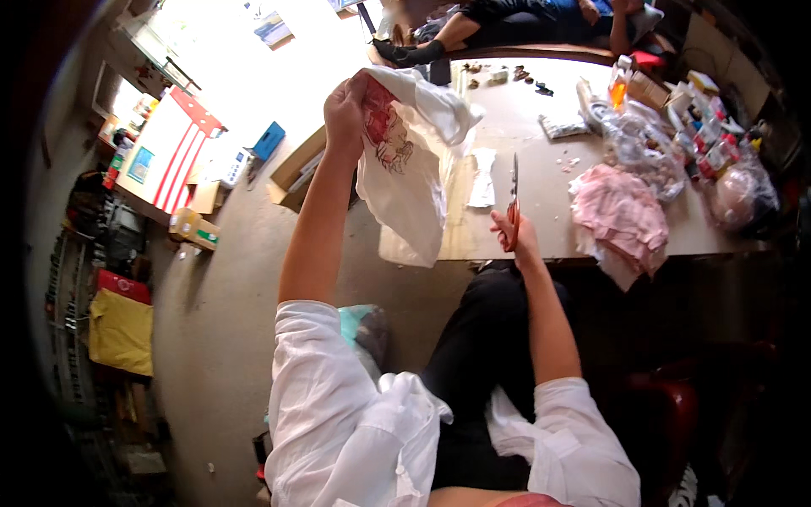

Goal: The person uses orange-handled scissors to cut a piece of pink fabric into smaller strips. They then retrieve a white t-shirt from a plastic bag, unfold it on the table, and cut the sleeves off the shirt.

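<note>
Raised over the table's left end, my left hand (343, 117) is closed on the upper edge of a thin white plastic bag (401, 198) with a red and dark print. The bag hangs down loosely, and its lower part reaches past the table's near edge. My right hand (527, 240) grips a pair of scissors (512, 221) by the orange-red handles, blades pointing away from me. The blades look closed together. A folded white strip (482, 178) lies on the table between the bag and the scissors. Right of the scissors, a heap of pink cloth (619, 215) overhangs the near edge.
Clear plastic bags (646, 152) and bottles crowd the table's (549, 193) right side. A small filled packet (563, 127) and several little dark objects lie farther back. Beyond, a person (524, 21) reclines on a bench. Cardboard boxes (193, 228) stand on the floor at left.
</note>
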`<state>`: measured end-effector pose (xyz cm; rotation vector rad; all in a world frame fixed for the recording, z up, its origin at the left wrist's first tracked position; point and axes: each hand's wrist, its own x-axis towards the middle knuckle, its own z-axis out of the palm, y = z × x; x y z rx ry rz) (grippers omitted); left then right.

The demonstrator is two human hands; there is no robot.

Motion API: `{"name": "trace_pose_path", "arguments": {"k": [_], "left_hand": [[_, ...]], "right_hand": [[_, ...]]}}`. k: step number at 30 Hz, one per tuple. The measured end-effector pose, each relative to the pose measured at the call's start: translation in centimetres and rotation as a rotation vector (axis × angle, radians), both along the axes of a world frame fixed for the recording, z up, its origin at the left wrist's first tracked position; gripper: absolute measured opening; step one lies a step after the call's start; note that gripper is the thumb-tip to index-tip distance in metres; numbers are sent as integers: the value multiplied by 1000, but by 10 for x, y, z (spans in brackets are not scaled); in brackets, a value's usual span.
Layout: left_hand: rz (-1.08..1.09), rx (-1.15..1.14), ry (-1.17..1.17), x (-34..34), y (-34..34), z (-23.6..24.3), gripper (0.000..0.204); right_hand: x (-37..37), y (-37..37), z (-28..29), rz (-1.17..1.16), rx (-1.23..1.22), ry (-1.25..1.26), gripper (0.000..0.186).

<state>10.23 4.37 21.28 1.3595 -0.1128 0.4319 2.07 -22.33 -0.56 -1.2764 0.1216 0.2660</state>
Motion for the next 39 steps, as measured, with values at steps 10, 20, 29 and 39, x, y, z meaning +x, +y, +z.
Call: {"name": "trace_pose_path", "arguments": {"k": [10,20,29,39], "left_hand": [[-489,547,421,-49,-18,-62,27],[-557,1105,305,-29,-42,-129,40],[-390,855,454,-25,-16,-171,19],[885,1205,-408,-73,80,3,34]], "right_hand": [[-5,34,6,-42,407,2,33],[10,25,-18,-90,526,21,18],[13,8,-22,-209,519,-35,21],[18,15,-27,-287,234,-45,25]]}}
